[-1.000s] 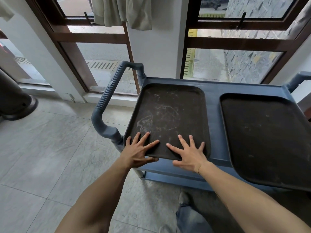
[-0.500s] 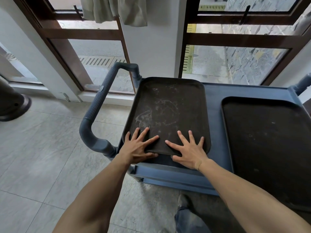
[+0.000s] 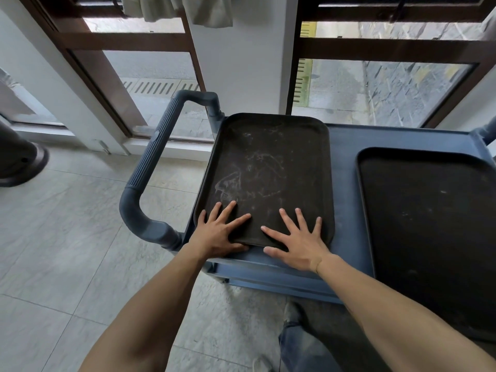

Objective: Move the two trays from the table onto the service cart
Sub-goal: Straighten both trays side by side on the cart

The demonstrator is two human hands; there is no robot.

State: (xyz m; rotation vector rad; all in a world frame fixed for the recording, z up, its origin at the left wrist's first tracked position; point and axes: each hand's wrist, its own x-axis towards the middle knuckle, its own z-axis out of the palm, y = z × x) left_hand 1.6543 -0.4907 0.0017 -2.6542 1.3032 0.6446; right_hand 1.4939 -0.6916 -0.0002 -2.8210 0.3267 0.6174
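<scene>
Two dark brown trays lie flat on the top of the blue service cart (image 3: 345,183). The left tray (image 3: 271,170) has pale scuff marks and sits beside the cart's handle. The right tray (image 3: 434,232) lies apart from it, with its near edge hanging past the cart's front. My left hand (image 3: 218,232) and my right hand (image 3: 298,241) rest flat on the near edge of the left tray, fingers spread, palms over the rim and thumbs on the cart top. Neither hand grips anything.
The cart's ribbed handle (image 3: 153,167) sticks out to the left. Tall wood-framed windows (image 3: 128,44) and a white pillar (image 3: 241,63) stand just behind the cart. A dark round base (image 3: 18,162) sits on the tiled floor at the far left. My legs are below the cart.
The left tray has slid farther onto the cart, away from me, under both flat hands. My view has tipped down and closer.
</scene>
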